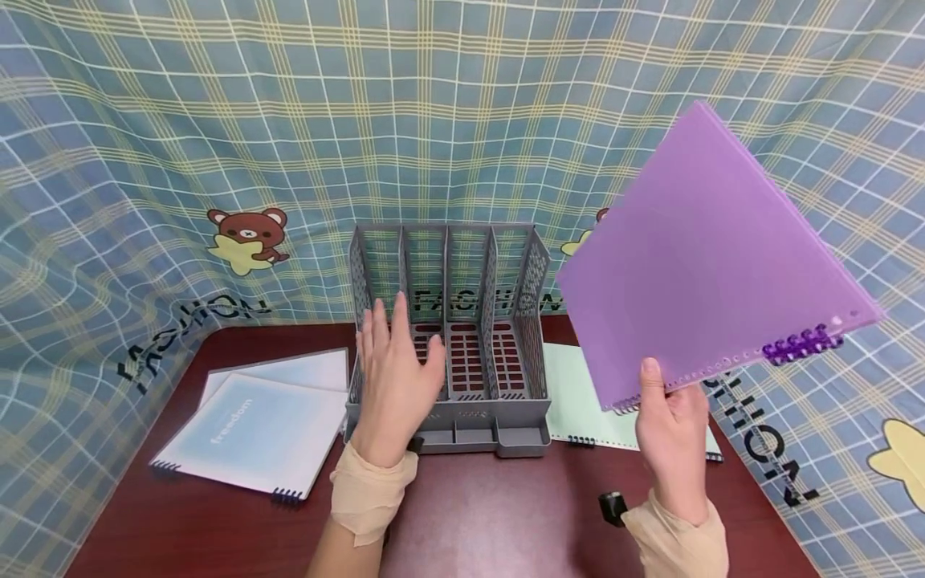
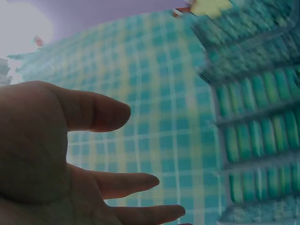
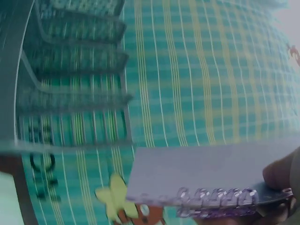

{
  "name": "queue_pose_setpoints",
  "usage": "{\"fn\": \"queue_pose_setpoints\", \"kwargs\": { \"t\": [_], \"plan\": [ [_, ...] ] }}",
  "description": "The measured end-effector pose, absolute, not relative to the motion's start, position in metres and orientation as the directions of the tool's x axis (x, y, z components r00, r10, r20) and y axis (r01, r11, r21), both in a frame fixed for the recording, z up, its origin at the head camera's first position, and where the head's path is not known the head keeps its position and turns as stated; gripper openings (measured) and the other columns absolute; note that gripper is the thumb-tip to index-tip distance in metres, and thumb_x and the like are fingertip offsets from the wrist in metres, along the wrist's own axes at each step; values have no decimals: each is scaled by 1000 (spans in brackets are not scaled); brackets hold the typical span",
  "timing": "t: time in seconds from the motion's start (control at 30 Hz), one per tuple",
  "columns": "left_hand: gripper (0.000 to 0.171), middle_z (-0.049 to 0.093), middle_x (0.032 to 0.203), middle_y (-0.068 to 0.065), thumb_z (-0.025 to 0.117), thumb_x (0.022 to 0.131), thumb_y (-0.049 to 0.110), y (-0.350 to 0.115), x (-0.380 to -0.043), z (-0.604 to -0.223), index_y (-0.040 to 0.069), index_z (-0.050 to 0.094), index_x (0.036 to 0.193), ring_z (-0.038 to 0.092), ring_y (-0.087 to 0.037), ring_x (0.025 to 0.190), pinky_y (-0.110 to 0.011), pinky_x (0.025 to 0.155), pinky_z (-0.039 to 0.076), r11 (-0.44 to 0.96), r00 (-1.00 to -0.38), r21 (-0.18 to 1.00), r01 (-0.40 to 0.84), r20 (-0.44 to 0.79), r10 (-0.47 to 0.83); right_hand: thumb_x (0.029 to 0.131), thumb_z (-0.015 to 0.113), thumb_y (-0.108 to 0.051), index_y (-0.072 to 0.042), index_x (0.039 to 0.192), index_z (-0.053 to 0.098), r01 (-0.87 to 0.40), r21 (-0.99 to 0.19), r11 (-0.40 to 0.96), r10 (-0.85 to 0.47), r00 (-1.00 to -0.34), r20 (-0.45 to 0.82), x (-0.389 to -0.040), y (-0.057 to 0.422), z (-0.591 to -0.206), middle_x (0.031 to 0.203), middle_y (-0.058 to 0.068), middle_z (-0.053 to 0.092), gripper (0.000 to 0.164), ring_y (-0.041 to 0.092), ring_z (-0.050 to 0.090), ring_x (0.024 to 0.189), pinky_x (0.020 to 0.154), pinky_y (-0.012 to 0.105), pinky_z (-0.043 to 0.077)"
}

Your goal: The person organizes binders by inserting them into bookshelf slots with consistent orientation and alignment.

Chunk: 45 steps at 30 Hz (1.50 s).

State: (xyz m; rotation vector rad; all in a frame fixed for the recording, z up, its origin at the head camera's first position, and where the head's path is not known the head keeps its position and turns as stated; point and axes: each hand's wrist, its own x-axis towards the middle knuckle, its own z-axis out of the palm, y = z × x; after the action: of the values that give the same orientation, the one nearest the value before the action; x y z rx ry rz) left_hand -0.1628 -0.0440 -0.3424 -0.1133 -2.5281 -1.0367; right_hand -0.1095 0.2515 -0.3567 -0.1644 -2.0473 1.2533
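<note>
Purple notebook (image 1: 711, 257) up in the air, rack (image 1: 450, 337) waiting

Right hand (image 1: 672, 437) pinches the notebook's bottom edge, holding it tilted above the tabletop (image 1: 491, 514), right of the grey rack. Left hand (image 1: 393, 377) hovers flat, fingers spread, over the rack's front-left corner, holding nothing.

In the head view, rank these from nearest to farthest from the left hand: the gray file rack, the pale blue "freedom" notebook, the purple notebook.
1. gray file rack: directly behind the left hand, overlapping it in view.
2. pale blue "freedom" notebook: flat on the table, to its left.
3. purple notebook: raised at far right, held by the right hand.
</note>
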Motion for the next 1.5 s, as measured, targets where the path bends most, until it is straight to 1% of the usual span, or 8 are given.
{"fn": "queue_pose_setpoints", "kwargs": {
  "t": [0.3, 0.57, 0.73, 0.8, 0.9, 1.17, 1.4, 1.5],
  "plan": [
    [79, 9, 162, -26, 58, 95, 31, -83, -179, -369, 5, 20, 158, -2, -42, 149, -61, 116, 1, 741, -941, 657, 142, 323, -106, 103, 50, -30, 1, 111, 66, -316, -849, 424, 411, -768, 491, -144, 224, -367, 98, 11, 70, 36, 13, 64, 88, 78, 23, 47],
    [76, 3, 160, -33, 53, 95, 21, -110, -191, -402, -1, 14, 158, 0, -49, 146, -63, 116, 6, 744, -987, 666, 42, 144, -74, 103, 48, -35, 0, 104, 61, -283, -834, 474, 401, -773, 491, -171, 204, -389, 94, 16, 65, 38, 21, 60, 88, 79, 38, 45],
    [76, 4, 159, -35, 49, 94, 12, -118, -197, -414, -2, 8, 157, 15, -52, 143, -62, 109, 28, 761, -996, 649, 9, 75, -53, 103, 49, -32, 1, 103, 60, -244, -829, 502, 420, -770, 481, -187, 192, -401, 92, 20, 64, 35, 31, 61, 88, 78, 48, 47],
    [78, 6, 157, -37, 48, 94, 9, -120, -198, -417, -4, 5, 157, 39, -53, 129, -60, 93, 43, 766, -998, 643, -9, 43, -48, 103, 49, -29, 2, 105, 60, -231, -832, 504, 430, -768, 474, -193, 188, -407, 94, 22, 64, 33, 33, 62, 90, 79, 51, 47],
    [80, 12, 155, -39, 51, 92, 5, -122, -199, -420, -8, 4, 155, 55, -51, 106, -54, 76, 49, 777, -998, 629, -24, 24, -50, 103, 49, -26, 3, 109, 60, -217, -838, 501, 440, -770, 462, -202, 183, -416, 98, 25, 64, 32, 37, 61, 94, 82, 54, 47],
    [75, 57, 118, -37, 55, 87, -2, -128, -202, -425, -14, 18, 152, 55, -31, 57, -39, 49, 42, 783, -998, 620, -47, 7, -66, 102, 51, -22, 5, 115, 61, -151, -848, 508, 480, -768, 425, -220, 174, -447, 106, 30, 65, 32, 47, 61, 101, 86, 60, 45],
    [65, 58, 121, -38, 62, 86, 0, -132, -205, -433, -13, 39, 145, 64, -45, 92, -47, 63, 52, 806, -995, 592, -14, 69, -67, 101, 52, -18, 5, 117, 61, -130, -845, 519, 477, -776, 413, -224, 167, -458, 111, 31, 65, 30, 50, 59, 105, 88, 62, 45],
    [65, 57, 122, -39, 60, 84, -3, -133, -208, -436, -13, 38, 145, 65, -45, 90, -46, 60, 51, 802, -995, 596, -26, 61, -78, 101, 51, -18, 4, 121, 60, -114, -848, 518, 476, -785, 396, -225, 167, -460, 115, 30, 65, 31, 49, 59, 107, 89, 62, 45]
  ]
}}
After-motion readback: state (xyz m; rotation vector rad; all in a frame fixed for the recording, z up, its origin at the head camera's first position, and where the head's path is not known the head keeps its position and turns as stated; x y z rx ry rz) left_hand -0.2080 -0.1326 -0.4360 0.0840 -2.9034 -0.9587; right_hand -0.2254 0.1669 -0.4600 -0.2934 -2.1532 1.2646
